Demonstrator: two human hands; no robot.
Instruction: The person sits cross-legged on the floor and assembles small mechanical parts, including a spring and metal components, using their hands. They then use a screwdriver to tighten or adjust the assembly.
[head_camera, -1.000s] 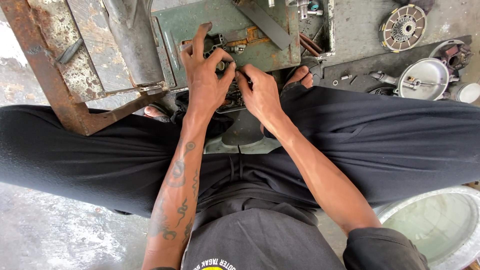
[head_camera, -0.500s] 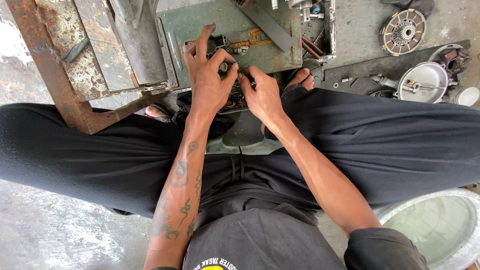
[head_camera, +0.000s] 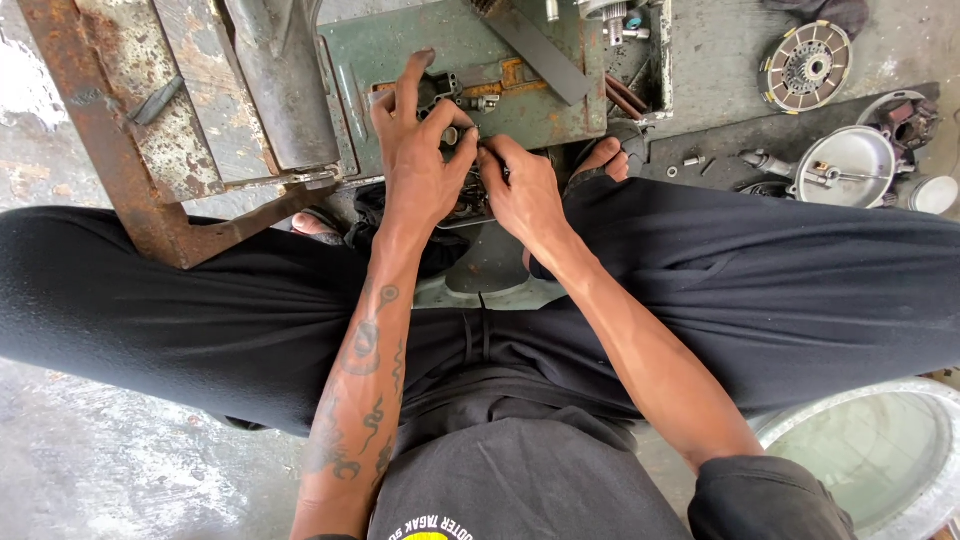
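Seated person, both hands on a small dark metal assembly (head_camera: 468, 190) at the near edge of a green plate (head_camera: 520, 90).
Left hand (head_camera: 415, 165) pinches its top; right hand (head_camera: 522, 195) clasps its side; fitting stage, judged; steady fingertip alignment needed next; round clutch disc (head_camera: 808, 67) and silver cover (head_camera: 848, 165) on floor, far right; no packages or signs seen.

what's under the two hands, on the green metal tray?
Between the left hand and right hand sits a small dark metal part at the near edge of the green tray. The fingers cover most of it, so its shape is unclear.
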